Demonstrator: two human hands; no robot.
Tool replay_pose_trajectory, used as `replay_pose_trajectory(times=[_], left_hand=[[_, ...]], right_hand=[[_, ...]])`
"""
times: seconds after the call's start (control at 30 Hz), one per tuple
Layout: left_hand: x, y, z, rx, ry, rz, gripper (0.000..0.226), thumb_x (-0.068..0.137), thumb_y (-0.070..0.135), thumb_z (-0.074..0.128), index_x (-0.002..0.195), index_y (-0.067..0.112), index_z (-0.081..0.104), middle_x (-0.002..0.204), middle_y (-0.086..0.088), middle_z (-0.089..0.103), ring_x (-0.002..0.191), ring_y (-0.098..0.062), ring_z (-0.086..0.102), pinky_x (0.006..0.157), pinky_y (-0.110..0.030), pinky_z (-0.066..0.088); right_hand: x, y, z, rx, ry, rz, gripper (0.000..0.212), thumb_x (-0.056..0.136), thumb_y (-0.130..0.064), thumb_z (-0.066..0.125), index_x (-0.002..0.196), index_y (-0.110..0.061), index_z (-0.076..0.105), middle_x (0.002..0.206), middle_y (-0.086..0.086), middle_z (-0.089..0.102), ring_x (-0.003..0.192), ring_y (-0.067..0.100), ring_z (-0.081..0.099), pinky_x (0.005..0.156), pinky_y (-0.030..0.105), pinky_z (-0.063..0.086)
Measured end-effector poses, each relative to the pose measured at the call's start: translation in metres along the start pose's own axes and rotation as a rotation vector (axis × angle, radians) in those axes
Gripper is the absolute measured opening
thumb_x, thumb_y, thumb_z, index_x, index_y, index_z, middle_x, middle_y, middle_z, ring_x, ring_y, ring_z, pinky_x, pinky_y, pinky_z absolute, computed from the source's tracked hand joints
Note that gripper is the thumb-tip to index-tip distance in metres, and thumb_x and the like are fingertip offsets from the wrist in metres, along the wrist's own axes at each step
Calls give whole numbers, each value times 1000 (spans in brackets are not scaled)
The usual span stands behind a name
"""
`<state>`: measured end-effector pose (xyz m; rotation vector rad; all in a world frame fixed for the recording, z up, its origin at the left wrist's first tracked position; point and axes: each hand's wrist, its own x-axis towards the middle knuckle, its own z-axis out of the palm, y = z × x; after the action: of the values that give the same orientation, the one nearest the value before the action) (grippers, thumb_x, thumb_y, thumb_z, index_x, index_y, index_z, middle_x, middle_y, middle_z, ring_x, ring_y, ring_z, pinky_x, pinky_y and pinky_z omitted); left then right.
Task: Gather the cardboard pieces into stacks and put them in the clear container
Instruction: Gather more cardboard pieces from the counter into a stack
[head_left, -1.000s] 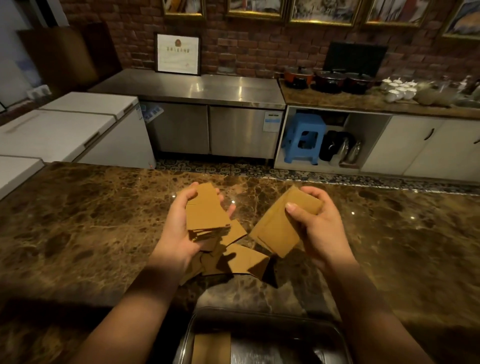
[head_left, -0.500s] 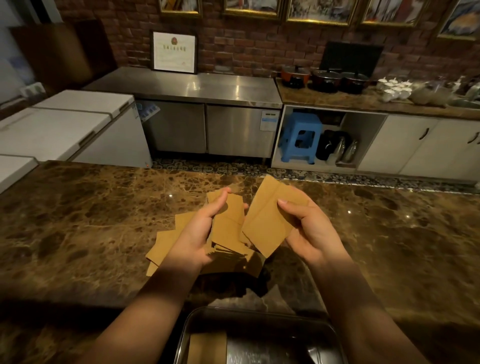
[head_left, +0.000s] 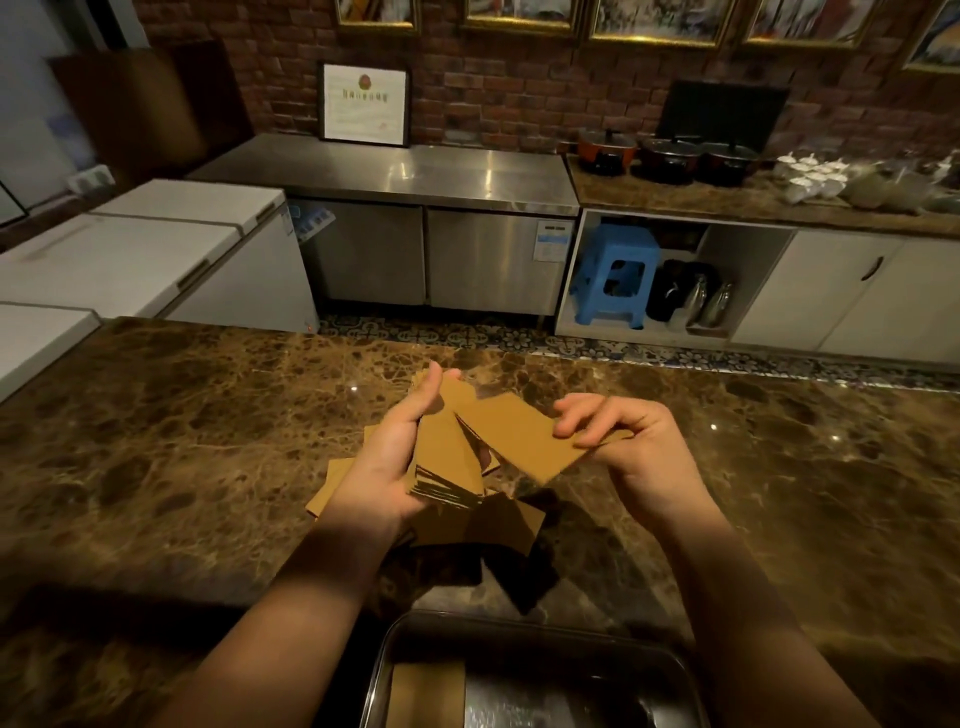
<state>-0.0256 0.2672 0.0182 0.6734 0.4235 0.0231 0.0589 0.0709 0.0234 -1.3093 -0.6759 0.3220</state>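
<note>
both hands (head_left: 387, 457) holding cardboard pieces (head_left: 514, 436)

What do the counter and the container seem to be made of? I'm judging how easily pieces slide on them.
The counter looks like polished brown marble or similar stone: pale veining and sharp light glints. The container at the near edge looks like clear glossy plastic, though its shiny floor could pass for metal in this dim light. Cardboard pieces look matte tan.

Left hand (head_left: 395, 457) raised over counter centre, palm inward, fingers and thumb clamped on a held stack. Right hand (head_left: 628, 441) beside it, fingertips pinching one piece. Both forearms bare.
</note>
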Motion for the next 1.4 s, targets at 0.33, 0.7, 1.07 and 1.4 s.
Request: replay_pose_trajectory(times=[0.33,0.7,1.07,1.4], left_hand=[[0,-7,4,-18,-66,145,61,73,-7,51,120,31,60,116,-11,65,99,-36,63,63,-52,59],[8,-12,2,78,38,357,59,77,-4,61,125,29,56,116,-11,65,98,-29,67,67,-45,58],[-10,-20,-9,279,-120,-144,31,90,28,64,117,13,68,107,-7,74,91,-22,73,79,-37,60],[-1,-18,-10,77,-207,33,58,72,-5,56,121,26,61,96,-19,69,80,-28,67,68,-41,56]], right_hand=[[1,7,-5,-25,55,72,57,79,23,60,79,-30,81,102,-9,76,102,12,68,77,26,57],[-2,5,25,346,271,558,20,93,-11,63,112,-12,68,104,9,74,100,24,71,82,45,59],[30,-19,15,-360,-206,500,15,84,-9,74,91,-22,70,81,-14,75,82,12,71,72,32,53],[21,-9,10,134,296,559,21,93,-18,66,114,-20,68,110,8,69,100,24,66,77,42,55]])
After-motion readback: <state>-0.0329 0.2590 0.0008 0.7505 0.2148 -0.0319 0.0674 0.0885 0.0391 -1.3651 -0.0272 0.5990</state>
